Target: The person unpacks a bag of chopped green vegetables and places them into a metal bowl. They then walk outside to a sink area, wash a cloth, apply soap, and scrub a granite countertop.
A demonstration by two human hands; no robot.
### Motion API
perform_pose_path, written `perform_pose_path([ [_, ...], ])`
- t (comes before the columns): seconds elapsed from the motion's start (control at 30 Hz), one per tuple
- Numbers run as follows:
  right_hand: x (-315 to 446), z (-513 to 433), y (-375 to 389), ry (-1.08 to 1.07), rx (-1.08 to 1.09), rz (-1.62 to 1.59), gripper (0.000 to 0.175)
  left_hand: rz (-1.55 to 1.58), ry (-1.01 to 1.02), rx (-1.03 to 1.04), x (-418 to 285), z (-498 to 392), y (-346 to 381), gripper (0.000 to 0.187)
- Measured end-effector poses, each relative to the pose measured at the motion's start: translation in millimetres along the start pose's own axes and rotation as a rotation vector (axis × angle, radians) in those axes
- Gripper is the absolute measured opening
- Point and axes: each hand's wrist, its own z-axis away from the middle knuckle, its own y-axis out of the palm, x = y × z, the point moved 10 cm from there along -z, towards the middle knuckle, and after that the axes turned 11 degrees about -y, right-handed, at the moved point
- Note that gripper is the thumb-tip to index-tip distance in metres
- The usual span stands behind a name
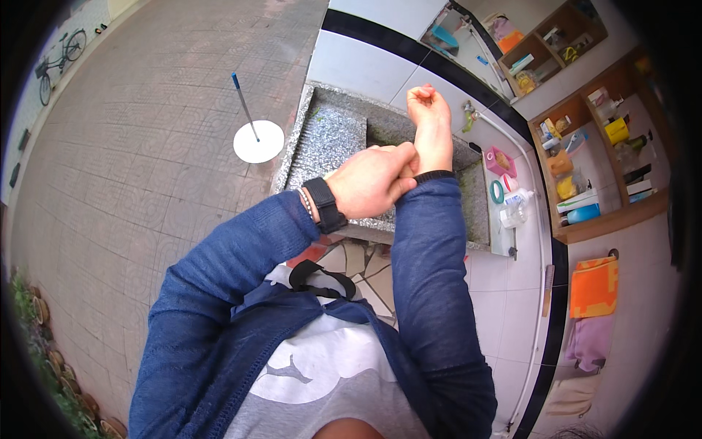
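Note:
My left hand [373, 178], with a black watch [324, 204] and a beaded bracelet [307, 202] at its wrist, reaches across to my right wrist. Its thumb and fingers pinch the cuff of my right sleeve [433, 176], where a dark ribbed edge shows. My right hand [430, 118] is raised, with its fingers loosely curled in and nothing visible in them. Both hands are above a speckled stone sink [296, 137]. A ribbed washboard slope [334, 137] fills its left side; my forearms hide part of the basin.
A tap [469, 115] and white pipe [510, 131] run along the tiled wall. A ledge holds a pink soap box [500, 161] and bottles [514, 214]. Beyond are a wooden cabinet [598, 228] and an orange towel [594, 288]. On the paving stands a white disc [269, 140] with a rod.

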Motion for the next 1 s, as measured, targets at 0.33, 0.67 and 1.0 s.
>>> perform_pose_path([
  [0.33,-79,124,26,-1.849,1.546,2.087,0.010,0.369,-0.153,0.034,6,-4,25,0.029],
  [0.67,17,54,34,-1.137,0.398,1.438,0.006,-0.030,0.205,-0.258,-24,-4,1,0.028],
  [1.0,13,-19,-32,0.010,0.136,0.551,0.007,0.152,-0.358,-0.355,106,22,-69,0.019],
])
